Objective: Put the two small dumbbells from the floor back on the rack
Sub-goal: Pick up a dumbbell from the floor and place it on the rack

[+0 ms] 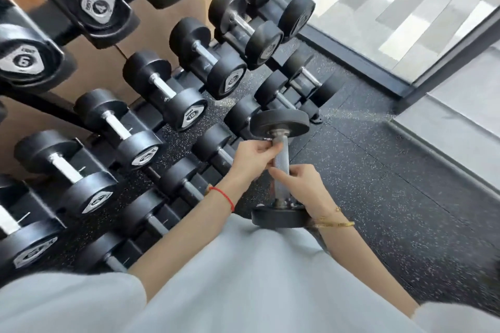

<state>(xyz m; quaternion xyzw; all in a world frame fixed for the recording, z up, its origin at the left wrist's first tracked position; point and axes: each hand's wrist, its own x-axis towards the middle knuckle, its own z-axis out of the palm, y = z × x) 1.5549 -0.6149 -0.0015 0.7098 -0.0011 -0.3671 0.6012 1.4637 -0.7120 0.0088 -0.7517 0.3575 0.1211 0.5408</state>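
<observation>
I hold a small black dumbbell (280, 124) in front of me, its knurled steel handle pointing away from my body. My left hand (253, 155) grips the far part of the handle, just under the far head. My right hand (300, 186) grips the near part, above the near head by my shirt. The dumbbell hangs in the air over the lowest row of the rack (173, 140). I see no second loose dumbbell on the floor.
The tiered rack fills the left side with several black dumbbells in angled cradles, bigger ones higher up. Speckled black rubber floor (378, 176) spreads to the right. A glass wall with a dark frame (359, 62) closes off the far right.
</observation>
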